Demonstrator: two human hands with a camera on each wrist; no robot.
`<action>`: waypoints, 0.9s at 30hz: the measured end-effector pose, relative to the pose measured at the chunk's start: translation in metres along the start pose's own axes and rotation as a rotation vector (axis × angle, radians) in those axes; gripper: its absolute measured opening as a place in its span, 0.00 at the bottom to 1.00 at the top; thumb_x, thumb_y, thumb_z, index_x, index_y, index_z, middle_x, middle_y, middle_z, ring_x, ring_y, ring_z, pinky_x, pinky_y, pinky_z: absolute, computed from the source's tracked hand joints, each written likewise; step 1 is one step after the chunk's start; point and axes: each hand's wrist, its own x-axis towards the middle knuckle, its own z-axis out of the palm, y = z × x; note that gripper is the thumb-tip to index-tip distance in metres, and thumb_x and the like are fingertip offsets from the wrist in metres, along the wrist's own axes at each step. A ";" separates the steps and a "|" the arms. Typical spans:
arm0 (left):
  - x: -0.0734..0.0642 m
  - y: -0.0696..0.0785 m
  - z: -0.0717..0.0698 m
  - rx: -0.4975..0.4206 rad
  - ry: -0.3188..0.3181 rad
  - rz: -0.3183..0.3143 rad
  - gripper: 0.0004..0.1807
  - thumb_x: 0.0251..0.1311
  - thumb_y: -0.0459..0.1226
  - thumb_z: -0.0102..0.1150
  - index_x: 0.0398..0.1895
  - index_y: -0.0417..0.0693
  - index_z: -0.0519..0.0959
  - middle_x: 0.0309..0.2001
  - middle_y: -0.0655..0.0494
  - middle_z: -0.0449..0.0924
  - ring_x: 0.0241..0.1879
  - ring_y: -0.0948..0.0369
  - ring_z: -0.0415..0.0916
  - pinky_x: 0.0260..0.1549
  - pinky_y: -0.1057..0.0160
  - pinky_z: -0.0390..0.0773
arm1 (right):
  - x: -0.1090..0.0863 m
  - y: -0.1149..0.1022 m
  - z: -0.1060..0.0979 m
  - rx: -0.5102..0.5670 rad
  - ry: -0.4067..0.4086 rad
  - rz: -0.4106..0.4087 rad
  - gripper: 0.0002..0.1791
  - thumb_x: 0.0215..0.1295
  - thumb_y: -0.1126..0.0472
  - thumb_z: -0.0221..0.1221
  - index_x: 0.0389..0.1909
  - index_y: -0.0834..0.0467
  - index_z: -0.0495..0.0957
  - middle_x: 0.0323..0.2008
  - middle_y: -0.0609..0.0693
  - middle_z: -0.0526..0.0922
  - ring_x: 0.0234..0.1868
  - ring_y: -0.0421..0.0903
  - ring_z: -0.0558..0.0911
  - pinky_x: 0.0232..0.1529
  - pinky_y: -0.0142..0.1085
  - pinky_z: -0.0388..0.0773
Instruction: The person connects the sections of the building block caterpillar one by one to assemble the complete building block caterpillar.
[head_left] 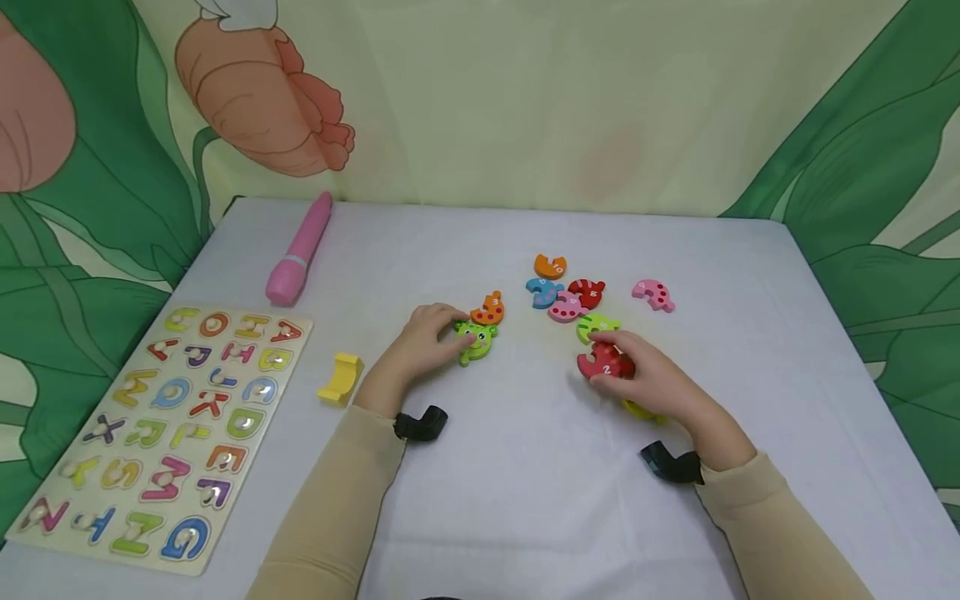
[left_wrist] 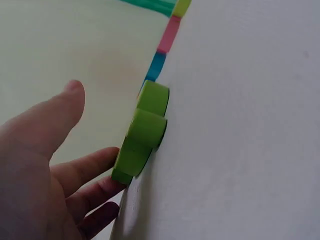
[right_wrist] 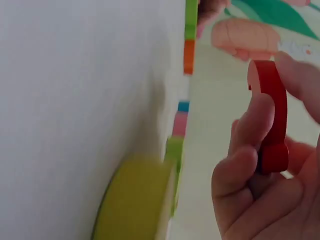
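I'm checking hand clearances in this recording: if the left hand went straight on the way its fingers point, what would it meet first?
Most likely the green smiling-face piece: the left hand has its fingers right at that piece's edge, though depth leaves actual contact unclear.

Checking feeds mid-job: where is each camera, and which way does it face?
Head: worn there, looking forward and down at the table; left hand, right hand and sleeves show.
Left wrist: worn there, looking across the table at the green piece; left hand shows.
Right wrist: worn there, facing the red piece; right hand shows, plus a bit of the left.
Shared: head and right wrist both show the red piece.
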 end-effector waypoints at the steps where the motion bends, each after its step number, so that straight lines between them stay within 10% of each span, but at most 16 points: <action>1: 0.000 -0.001 -0.001 -0.010 0.002 0.002 0.26 0.56 0.56 0.50 0.56 0.57 0.71 0.60 0.58 0.66 0.64 0.56 0.53 0.64 0.51 0.56 | 0.000 -0.004 0.002 0.032 0.001 0.003 0.36 0.54 0.51 0.62 0.63 0.53 0.61 0.60 0.60 0.63 0.59 0.58 0.63 0.49 0.51 0.75; 10: -0.001 -0.008 -0.002 -0.072 0.000 0.008 0.23 0.55 0.47 0.54 0.56 0.58 0.71 0.60 0.57 0.66 0.65 0.56 0.53 0.64 0.49 0.55 | 0.016 -0.043 0.039 0.288 -0.135 -0.082 0.34 0.56 0.61 0.60 0.64 0.56 0.60 0.59 0.56 0.66 0.43 0.46 0.79 0.40 0.32 0.78; 17: 0.000 -0.011 -0.002 -0.078 0.009 -0.021 0.21 0.54 0.47 0.56 0.53 0.57 0.73 0.60 0.56 0.64 0.65 0.56 0.52 0.62 0.46 0.58 | 0.035 -0.068 0.067 0.223 -0.152 -0.054 0.32 0.55 0.55 0.62 0.62 0.50 0.65 0.47 0.49 0.75 0.27 0.42 0.75 0.29 0.31 0.74; 27: 0.001 -0.011 -0.001 -0.083 0.021 0.007 0.21 0.54 0.47 0.57 0.52 0.56 0.74 0.61 0.56 0.64 0.65 0.55 0.51 0.63 0.47 0.57 | 0.055 -0.082 0.091 0.195 -0.066 -0.058 0.30 0.53 0.58 0.63 0.58 0.53 0.67 0.40 0.48 0.78 0.31 0.41 0.75 0.31 0.30 0.74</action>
